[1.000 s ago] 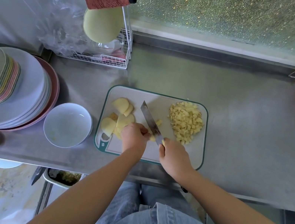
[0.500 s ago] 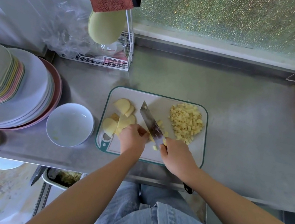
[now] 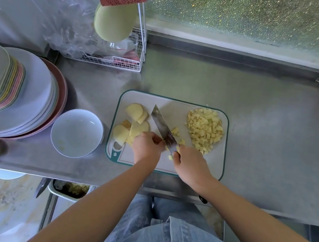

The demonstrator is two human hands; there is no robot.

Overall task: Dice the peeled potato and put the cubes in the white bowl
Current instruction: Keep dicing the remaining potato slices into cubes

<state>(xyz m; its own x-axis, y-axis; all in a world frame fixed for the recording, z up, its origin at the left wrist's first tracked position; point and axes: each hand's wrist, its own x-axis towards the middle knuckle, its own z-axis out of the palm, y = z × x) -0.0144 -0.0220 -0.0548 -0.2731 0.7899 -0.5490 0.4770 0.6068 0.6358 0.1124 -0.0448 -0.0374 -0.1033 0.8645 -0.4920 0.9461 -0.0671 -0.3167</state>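
Gripping the knife by its handle, the right hand angles the blade across the cutting board, while the left hand, fingers curled, pins the potato piece so it cannot slide. The white bowl waits just left of the board, no cubes in it. Farther back lie potato slices and, kept clear to the right, the diced pile.

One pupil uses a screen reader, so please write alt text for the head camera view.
Seen from above, a person's right hand grips a knife, cutting a potato piece held by the curled left hand on a cutting board. A pile of cubes lies on the board's right, uncut slices on its left; a white bowl stands beside it.
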